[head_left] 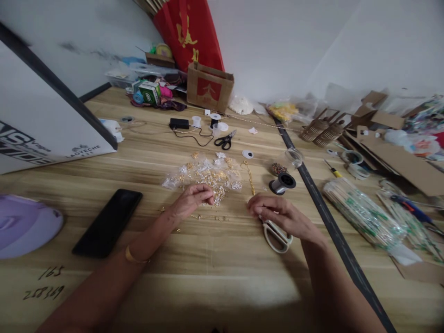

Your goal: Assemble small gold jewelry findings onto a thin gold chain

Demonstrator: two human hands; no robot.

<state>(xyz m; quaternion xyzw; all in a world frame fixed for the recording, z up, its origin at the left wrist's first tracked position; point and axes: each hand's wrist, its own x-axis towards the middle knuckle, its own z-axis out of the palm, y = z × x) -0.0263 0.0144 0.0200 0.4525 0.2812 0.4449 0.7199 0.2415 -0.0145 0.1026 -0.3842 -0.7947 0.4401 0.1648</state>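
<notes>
My left hand (194,198) is closed in a pinch at the near edge of a pile of small gold and silver beads and charms (217,182), some in clear plastic bags. Whatever its fingertips hold is too small to make out. My right hand (277,212), also pinched closed, hovers above white-handled scissors (277,238) and partly covers them; what it grips cannot be seen. A thin chain with small links (199,217) lies below my left hand. Beyond my right hand are a gold chain (250,179) and a spool of fine wire (282,182).
Black scissors (225,139) and a black adapter (179,123) with its cord lie farther back. On the left are a phone (108,223), a purple cap (27,226) and a big white box (48,111). Bagged sticks (362,210) and cardboard (391,162) crowd the right.
</notes>
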